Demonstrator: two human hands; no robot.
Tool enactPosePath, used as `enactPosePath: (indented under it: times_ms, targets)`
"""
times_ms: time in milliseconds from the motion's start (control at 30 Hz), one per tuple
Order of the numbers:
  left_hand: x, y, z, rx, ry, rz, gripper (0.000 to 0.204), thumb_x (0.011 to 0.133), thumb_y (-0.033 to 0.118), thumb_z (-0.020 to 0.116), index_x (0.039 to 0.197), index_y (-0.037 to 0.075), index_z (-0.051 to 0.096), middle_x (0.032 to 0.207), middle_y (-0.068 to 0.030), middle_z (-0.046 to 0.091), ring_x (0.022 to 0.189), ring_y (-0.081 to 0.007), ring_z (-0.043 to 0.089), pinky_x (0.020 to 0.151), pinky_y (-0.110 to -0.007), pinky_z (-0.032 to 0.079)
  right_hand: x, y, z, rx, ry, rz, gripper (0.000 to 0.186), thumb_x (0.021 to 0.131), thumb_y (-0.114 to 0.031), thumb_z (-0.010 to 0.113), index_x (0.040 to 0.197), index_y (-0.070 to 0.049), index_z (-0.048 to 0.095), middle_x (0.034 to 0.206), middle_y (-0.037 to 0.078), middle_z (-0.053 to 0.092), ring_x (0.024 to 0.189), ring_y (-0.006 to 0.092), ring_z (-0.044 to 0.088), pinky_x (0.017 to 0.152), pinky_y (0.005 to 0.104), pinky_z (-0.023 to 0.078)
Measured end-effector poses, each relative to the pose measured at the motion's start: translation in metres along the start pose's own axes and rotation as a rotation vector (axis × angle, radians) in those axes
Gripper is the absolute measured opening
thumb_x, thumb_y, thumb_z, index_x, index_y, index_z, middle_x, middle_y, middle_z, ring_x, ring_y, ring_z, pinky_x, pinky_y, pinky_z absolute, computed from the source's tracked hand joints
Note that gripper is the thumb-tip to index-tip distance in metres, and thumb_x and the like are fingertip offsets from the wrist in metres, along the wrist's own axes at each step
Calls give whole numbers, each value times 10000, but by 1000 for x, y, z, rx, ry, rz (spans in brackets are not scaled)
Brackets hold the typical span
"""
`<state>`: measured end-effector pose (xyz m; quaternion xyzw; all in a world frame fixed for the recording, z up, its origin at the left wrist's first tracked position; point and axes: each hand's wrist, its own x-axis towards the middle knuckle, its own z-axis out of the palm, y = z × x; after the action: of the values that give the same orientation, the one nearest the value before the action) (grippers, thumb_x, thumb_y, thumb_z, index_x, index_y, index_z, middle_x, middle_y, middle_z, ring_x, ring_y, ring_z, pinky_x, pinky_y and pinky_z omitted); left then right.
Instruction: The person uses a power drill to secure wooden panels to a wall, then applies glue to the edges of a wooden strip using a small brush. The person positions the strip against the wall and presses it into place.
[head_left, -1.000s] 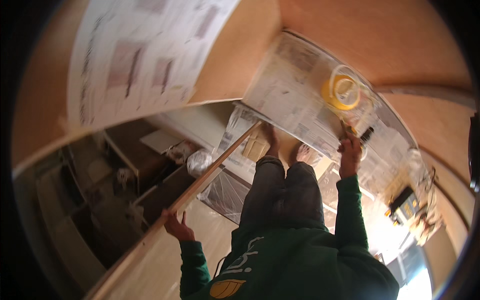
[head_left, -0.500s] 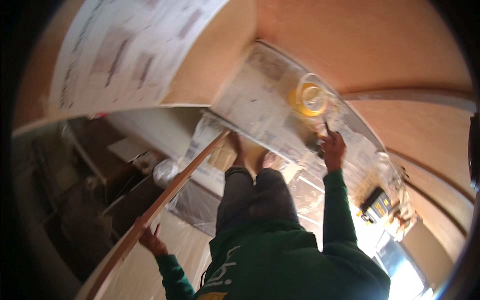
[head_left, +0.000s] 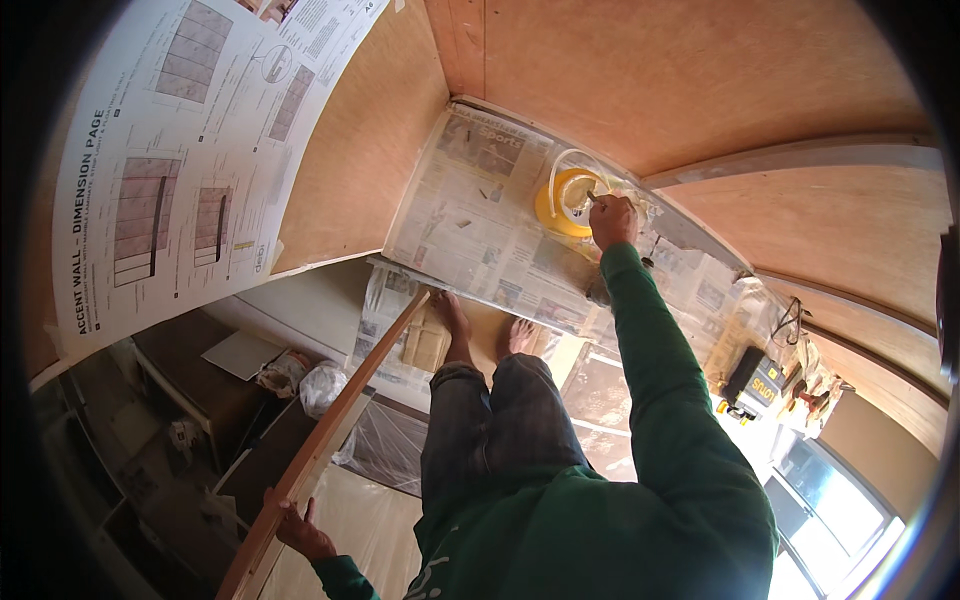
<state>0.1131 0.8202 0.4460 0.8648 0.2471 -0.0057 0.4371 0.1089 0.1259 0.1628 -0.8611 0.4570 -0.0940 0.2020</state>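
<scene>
My left hand (head_left: 305, 530) grips a long reddish-brown wooden strip (head_left: 345, 400) near its lower end, with the thumb raised beside it. The strip slants up and right, and its far end comes close to my bare feet. Reaching far forward, my right hand (head_left: 614, 220) is closed on a thin-handled tool (head_left: 592, 197), most of it hidden by the fingers. The tool's visible tip is over the mouth of a yellow bucket (head_left: 550, 204) with a white handle. Pale material shows inside the bucket, which stands on a newspaper-covered surface (head_left: 440, 215).
A printed drawing sheet (head_left: 110, 220) hangs on the wooden panel at left. Curved plywood panels (head_left: 700, 80) rise ahead and right. A black-and-yellow tool case (head_left: 752, 382) sits at right near a bright window (head_left: 830, 500). Crumpled plastic (head_left: 322, 388) and dark furniture (head_left: 190, 370) lie left.
My right hand has moved forward and left, from beside the bucket to over its mouth, carrying the tool. My left hand still grips the strip. The view has shifted.
</scene>
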Motion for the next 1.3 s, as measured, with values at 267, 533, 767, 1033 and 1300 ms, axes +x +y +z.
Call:
enactPosePath:
  times_ms: [267,533,767,1033,1300]
  targets:
    - [2,14,5,21,-15,18,650,940,443,676,1437,67,491,1354,-155,522,1268,-314,513,942,-569,557,10,-8,36,-148,-25,109,277,856,-253,588,938,-71,780,966,262,697,948,400,679,888,490,541]
    - [-2,27,13,5,-5,-10,633,973,428,650,1456,63,464,1400,-144,509,1298,-299,503,953,-569,550,10,1,20,64,-169,326,317,825,-362,643,899,-97,801,954,213,735,909,367,723,872,448,557]
    - [-12,51,28,-8,-29,-20,697,958,477,670,1492,92,439,1451,-121,527,1362,-302,471,961,-581,526,-3,25,-2,993,-243,842,123,832,-193,684,880,-80,681,698,13,554,613,147,532,542,311,419]
    - [-15,54,11,0,-98,-1,751,956,445,682,1534,86,366,1494,-97,515,1331,-276,516,938,-530,554,-15,26,-1,1288,-288,856,102,839,-190,686,880,-104,648,699,-12,547,570,129,526,494,268,388]
    - [-8,79,-6,69,-73,59,687,948,357,699,1505,68,420,1465,-113,551,1298,-249,561,898,-487,598,-11,94,14,1430,-370,707,100,847,-168,707,870,-109,630,688,-22,553,618,139,552,560,292,437]
